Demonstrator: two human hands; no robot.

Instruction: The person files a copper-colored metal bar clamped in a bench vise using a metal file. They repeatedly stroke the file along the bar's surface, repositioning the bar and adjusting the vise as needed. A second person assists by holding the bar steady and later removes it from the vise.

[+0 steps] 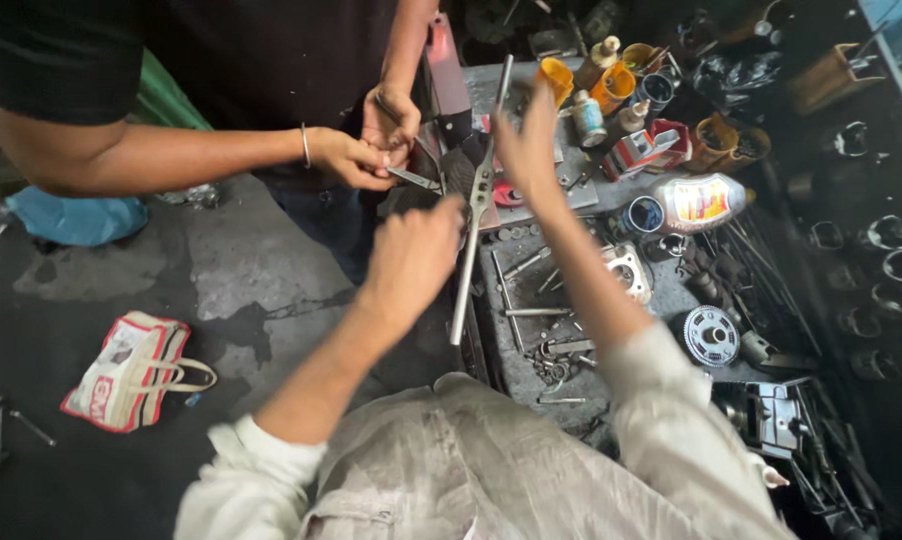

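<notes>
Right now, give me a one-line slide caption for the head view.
Both hands, left and right, work a long metal tap wrench over a cluttered bench beside another person's hands.

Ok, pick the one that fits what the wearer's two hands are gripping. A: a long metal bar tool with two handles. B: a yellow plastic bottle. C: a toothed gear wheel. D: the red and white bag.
A: the left hand and right hand both hold the long metal bar tool, which stands nearly upright between them.

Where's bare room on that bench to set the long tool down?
Little room. The bench is bare only at its near edge, below the loose rods and left of the toothed gear. The far end around the cups and bottle is crowded.
</notes>
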